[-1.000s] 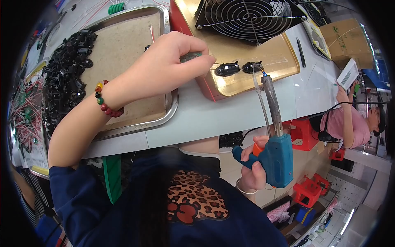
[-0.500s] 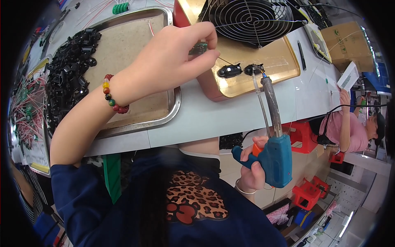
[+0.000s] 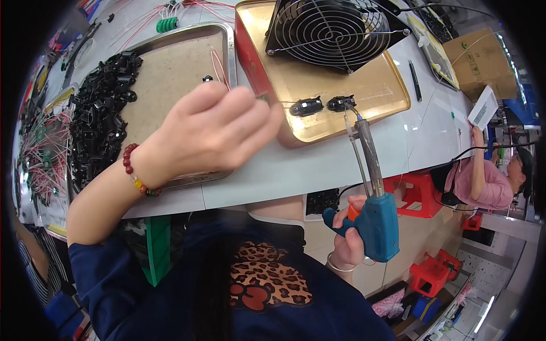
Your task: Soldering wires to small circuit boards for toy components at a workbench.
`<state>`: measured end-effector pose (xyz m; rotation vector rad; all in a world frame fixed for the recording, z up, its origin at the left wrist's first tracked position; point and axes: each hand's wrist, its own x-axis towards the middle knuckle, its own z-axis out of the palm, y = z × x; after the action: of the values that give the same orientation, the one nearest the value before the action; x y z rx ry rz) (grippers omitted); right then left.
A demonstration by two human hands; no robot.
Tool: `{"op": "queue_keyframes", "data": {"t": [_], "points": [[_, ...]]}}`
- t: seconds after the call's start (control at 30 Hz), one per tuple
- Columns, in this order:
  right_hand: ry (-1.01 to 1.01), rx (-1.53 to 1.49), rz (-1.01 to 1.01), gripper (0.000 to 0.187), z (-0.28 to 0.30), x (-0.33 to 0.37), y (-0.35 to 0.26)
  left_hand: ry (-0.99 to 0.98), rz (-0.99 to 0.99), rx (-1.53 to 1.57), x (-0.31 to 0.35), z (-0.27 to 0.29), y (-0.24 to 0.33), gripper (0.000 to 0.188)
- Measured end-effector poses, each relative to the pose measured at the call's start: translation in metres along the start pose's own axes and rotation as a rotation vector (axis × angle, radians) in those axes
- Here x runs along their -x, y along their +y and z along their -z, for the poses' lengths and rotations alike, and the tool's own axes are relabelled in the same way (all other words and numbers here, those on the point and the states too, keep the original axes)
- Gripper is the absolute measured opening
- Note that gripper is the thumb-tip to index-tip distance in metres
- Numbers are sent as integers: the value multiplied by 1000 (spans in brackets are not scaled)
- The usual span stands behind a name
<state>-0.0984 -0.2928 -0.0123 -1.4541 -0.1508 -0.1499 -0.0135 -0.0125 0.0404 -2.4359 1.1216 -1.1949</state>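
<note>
My right hand (image 3: pixel 348 241) grips a blue soldering gun (image 3: pixel 382 227) with an orange trigger. Its metal tip reaches a small black plastic housing (image 3: pixel 341 103) on the gold tray-like lid (image 3: pixel 318 129). A second black housing (image 3: pixel 307 106) lies just left of it. My left hand (image 3: pixel 213 128) hovers between the metal tray and the gold lid, its fingers curled in. A sliver of a small green piece (image 3: pixel 263 98) shows at its fingertips; the rest is hidden, and the thumb is blurred.
A black fan with a wire guard (image 3: pixel 336 37) stands behind the housings. The metal tray (image 3: pixel 230 48) holds a heap of black parts (image 3: pixel 102 108) and red-and-white wires (image 3: pixel 216 62). A pen (image 3: pixel 415 80) lies right. Red stools (image 3: pixel 418 196) and a person in pink (image 3: pixel 483 182) are beyond.
My left hand has moved down and left, away from the fan, and turned its back up over the green piece. The soldering gun stays at the right housing, with the view slightly shifted.
</note>
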Motion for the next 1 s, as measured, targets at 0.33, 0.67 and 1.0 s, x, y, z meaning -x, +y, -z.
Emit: {"op": "queue_keyframes", "data": {"t": [0.33, 0.67, 1.0], "points": [[-15, 36, -39, 50, 5, 5, 3, 42, -8, -52, -5, -21, -16, 14], [-5, 19, -38, 49, 4, 5, 2, -254, 230, 317, -17, -10, -12, 10], [7, 32, -44, 49, 4, 5, 1, -239, 426, 829, -17, -19, -21, 9]]}}
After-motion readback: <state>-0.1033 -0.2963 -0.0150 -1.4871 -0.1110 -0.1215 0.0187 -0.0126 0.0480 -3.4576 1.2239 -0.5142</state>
